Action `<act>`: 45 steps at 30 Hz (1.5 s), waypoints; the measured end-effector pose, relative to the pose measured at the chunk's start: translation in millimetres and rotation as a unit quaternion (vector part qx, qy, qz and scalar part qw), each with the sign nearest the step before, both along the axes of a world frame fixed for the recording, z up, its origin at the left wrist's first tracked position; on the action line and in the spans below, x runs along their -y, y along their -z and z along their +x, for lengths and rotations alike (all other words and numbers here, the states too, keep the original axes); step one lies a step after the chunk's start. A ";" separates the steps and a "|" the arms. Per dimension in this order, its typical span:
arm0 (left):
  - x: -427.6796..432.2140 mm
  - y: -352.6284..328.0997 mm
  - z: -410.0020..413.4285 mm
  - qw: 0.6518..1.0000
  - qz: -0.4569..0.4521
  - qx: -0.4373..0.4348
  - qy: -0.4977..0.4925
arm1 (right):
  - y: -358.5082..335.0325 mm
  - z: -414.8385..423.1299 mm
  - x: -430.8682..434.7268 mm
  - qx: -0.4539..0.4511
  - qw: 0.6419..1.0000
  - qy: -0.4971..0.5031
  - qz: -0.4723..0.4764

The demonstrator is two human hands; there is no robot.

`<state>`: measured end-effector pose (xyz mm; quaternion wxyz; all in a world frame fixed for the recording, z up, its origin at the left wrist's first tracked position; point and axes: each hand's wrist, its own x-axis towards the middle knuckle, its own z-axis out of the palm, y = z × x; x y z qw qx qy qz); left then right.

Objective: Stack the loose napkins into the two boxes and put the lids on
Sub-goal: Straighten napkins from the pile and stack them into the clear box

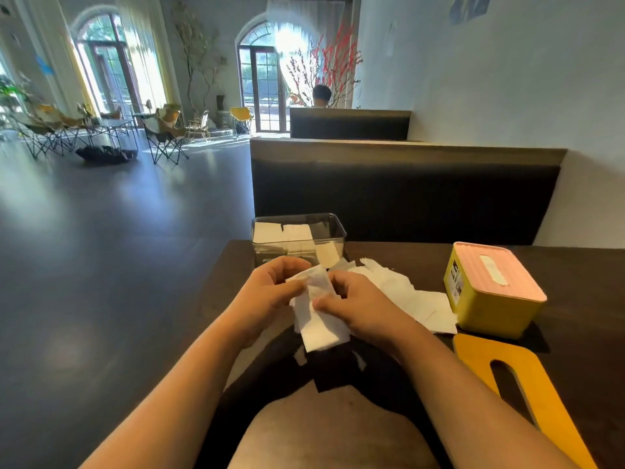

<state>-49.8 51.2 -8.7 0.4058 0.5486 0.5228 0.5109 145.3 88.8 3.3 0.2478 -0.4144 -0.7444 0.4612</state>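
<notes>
My left hand (pixel 270 292) and my right hand (pixel 355 306) both pinch a small bunch of white napkins (pixel 319 319) above the near edge of the dark table (pixel 575 299). Behind them stands a clear box (pixel 333 231) without a lid, with napkins leaning inside it. More loose napkins (pixel 416 299) lie spread on the table to the right of my hands. A yellow box (pixel 487 309) stands at the right with its pink slotted lid (pixel 497 272) on. A flat yellow lid (pixel 527 387) with an oblong slot lies on the table at the near right.
A dark booth bench back (pixel 406 194) rises behind the table, and a white wall is at the right. A person sits at a farther booth (pixel 321 94). Open dark floor with folding chairs (pixel 162 133) stretches to the left.
</notes>
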 end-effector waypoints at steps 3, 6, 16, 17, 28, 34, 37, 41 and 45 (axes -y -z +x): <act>-20.2 -20.8 -3.8 0.998 0.036 -0.026 -0.033 | -21.4 -1.5 -27.6 -0.029 0.999 0.025 0.004; -45.8 -37.1 -10.3 0.982 0.074 -0.139 -0.102 | -37.2 -5.3 -64.9 -0.045 0.997 0.066 0.002; -110.6 -22.3 -26.9 0.809 -0.050 -0.581 -0.067 | -50.6 -34.4 -151.1 -0.003 0.979 0.189 -0.075; -112.4 -23.4 -27.9 0.813 -0.055 -0.576 -0.072 | -50.2 -37.2 -154.9 0.001 0.979 0.188 -0.074; -73.0 -35.1 -44.7 0.855 -0.074 -0.514 -0.014 | -51.2 -45.8 -143.1 0.022 0.982 0.164 -0.094; -30.3 -52.7 -46.0 0.830 -0.107 -0.545 0.048 | -52.6 -54.0 -119.7 0.064 0.982 0.160 -0.075; -12.2 -61.7 -46.6 0.817 -0.134 -0.555 0.075 | -55.1 -61.1 -109.1 0.133 0.981 0.125 -0.064; 0.7 -73.0 -48.7 0.823 -0.160 -0.532 0.117 | -51.7 -69.6 -97.3 0.196 0.977 0.069 -0.058; -4.0 -73.9 -52.9 0.873 -0.123 -0.468 0.055 | -52.9 -65.3 -95.4 0.171 0.976 0.065 -0.115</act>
